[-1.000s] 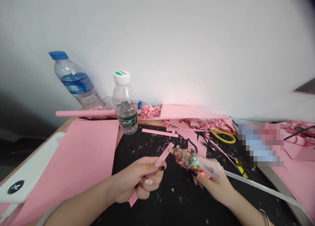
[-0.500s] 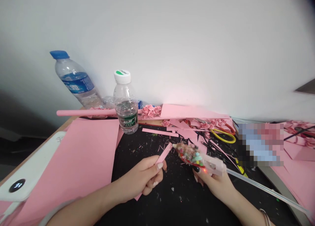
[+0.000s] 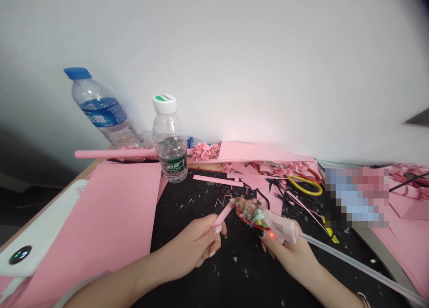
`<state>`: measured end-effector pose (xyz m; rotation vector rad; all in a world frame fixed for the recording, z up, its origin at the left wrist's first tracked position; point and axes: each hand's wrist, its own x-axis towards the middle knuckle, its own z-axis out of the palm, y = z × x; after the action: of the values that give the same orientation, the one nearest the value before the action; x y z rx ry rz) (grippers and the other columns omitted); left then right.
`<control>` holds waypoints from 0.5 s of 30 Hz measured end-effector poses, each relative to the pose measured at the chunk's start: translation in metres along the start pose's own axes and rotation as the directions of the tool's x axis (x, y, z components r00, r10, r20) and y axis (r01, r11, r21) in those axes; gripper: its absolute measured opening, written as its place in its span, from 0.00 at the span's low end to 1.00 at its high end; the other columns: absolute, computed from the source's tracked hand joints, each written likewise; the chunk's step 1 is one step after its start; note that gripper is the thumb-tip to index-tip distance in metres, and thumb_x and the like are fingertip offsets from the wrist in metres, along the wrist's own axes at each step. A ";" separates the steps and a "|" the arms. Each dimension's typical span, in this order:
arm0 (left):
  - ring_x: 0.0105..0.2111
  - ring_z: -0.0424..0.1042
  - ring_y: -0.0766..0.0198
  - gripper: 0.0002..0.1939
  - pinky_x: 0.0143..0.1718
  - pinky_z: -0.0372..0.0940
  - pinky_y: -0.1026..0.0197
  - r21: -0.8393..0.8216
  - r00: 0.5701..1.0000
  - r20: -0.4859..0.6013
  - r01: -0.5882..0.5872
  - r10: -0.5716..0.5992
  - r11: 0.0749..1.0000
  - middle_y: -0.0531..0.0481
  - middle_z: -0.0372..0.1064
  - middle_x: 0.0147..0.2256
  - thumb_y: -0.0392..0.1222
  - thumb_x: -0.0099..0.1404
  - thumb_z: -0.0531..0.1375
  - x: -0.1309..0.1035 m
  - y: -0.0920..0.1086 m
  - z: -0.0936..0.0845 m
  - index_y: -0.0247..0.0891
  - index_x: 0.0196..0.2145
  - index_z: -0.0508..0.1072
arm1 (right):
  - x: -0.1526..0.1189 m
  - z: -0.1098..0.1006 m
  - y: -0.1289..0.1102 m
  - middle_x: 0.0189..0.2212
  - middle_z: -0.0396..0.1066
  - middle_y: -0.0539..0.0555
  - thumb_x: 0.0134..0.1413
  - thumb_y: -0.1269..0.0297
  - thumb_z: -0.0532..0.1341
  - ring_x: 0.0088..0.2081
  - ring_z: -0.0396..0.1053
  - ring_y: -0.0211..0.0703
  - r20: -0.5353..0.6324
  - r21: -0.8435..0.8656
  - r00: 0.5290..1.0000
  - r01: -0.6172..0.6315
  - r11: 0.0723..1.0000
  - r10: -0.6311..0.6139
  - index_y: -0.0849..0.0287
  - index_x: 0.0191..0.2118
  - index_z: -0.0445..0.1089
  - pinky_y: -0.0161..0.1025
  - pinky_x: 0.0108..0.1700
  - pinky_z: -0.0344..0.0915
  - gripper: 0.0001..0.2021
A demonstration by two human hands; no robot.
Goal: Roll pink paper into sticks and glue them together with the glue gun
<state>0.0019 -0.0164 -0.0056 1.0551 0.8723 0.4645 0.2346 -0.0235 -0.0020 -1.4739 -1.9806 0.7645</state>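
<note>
Between the thumb and fingers of my left hand is a narrow pink paper strip, its free end pointing up and to the right. My right hand is wrapped round a hot glue gun whose front is crusted with beads and coloured bits. A red light glows on the gun, and a long clear glue stick trails from its back. The nozzle is at the upper end of the strip; whether it touches, I cannot tell. Both hands are over a black mat strewn with scraps.
A water bottle stands behind my left hand; a blue-capped bottle leans on the wall. Pink paper sheets and a white power bank lie left. Yellow-handled scissors, paper roses and cut scraps lie at the back.
My right hand has brought the glue gun slightly left and down, so its nozzle is now at the strip's end. The strip has turned slightly in my left hand.
</note>
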 end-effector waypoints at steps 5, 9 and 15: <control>0.17 0.46 0.73 0.12 0.14 0.44 0.71 0.019 1.000 -0.019 0.011 -0.011 1.000 0.59 0.54 0.22 0.50 0.67 0.46 0.000 -0.002 0.000 0.39 0.36 0.61 | -0.001 -0.003 -0.006 0.16 0.64 0.49 0.50 0.59 0.57 0.18 0.62 0.37 0.056 -0.009 0.997 0.054 0.999 -0.053 0.57 0.24 0.67 0.33 0.19 0.61 0.10; 0.17 0.46 0.73 0.12 0.15 0.45 0.71 0.035 1.000 -0.021 -0.003 0.004 0.999 0.59 0.54 0.22 0.48 0.68 0.46 0.001 -0.003 0.001 0.39 0.35 0.61 | 0.000 -0.003 -0.004 0.15 0.64 0.49 0.51 0.60 0.56 0.16 0.61 0.36 -0.003 0.011 1.000 0.020 1.000 -0.020 0.57 0.21 0.65 0.33 0.19 0.60 0.11; 0.15 0.45 0.74 0.11 0.13 0.43 0.71 0.008 0.999 -0.011 0.037 -0.037 0.999 0.60 0.53 0.22 0.48 0.67 0.46 0.001 0.003 0.001 0.39 0.36 0.61 | -0.002 -0.004 0.003 0.15 0.65 0.50 0.51 0.55 0.57 0.18 0.63 0.39 -0.032 0.022 0.999 -0.003 1.000 0.003 0.57 0.21 0.65 0.34 0.20 0.62 0.14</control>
<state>0.0030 -0.0149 -0.0028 1.0431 0.9025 0.4362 0.2398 -0.0243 -0.0019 -1.4679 -1.9405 0.7564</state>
